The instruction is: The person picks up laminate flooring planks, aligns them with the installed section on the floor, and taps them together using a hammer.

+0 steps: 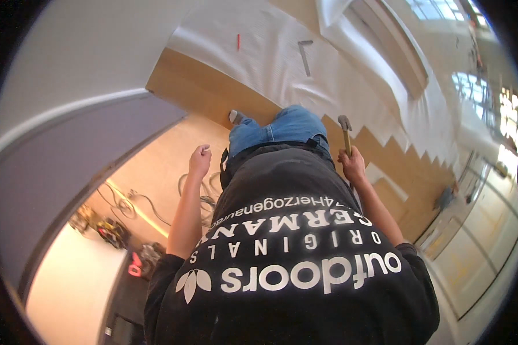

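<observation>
R hand [352, 163] fisted round hammer [345, 131] handle, head up; L hand [200, 159] clenched in loose fist, holding nothing, above wood floor [201, 92].

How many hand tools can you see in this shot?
2: a hammer gripped in the right hand, and a metal square lying on the white underlay ahead. Others may be hidden among the cables.

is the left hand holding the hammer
No, the hammer is gripped by the right hand, while the left hand is a closed fist with nothing in it.
</observation>
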Tool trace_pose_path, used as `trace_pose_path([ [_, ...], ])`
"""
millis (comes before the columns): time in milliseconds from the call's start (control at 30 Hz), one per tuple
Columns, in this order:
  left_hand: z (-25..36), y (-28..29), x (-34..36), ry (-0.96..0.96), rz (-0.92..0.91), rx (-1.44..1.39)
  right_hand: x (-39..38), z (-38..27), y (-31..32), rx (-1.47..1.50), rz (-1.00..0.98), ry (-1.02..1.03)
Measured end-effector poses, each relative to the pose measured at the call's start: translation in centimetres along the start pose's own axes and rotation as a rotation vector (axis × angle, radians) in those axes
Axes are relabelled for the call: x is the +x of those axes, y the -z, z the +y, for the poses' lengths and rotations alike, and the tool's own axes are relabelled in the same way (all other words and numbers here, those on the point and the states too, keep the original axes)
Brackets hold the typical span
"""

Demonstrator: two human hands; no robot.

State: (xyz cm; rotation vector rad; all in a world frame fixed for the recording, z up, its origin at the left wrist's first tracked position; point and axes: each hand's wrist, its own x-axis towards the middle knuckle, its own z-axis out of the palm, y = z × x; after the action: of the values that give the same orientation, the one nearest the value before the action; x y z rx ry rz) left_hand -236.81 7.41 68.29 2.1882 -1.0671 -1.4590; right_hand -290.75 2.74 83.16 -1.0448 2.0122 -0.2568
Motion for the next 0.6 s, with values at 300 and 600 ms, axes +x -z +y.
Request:
trace_pose_path([
  [300, 2.7, 5.0, -1.3, -0.141, -0.082, 0.235, -3.5, -2.3, -10.3, -0.149, -0.197, 0.075],
  [600, 5.6, 6.7, 5.5, -0.382, -0.502, 0.589, -8.3, -1.9, -25.7, -0.070, -0.331, 0.091],
])
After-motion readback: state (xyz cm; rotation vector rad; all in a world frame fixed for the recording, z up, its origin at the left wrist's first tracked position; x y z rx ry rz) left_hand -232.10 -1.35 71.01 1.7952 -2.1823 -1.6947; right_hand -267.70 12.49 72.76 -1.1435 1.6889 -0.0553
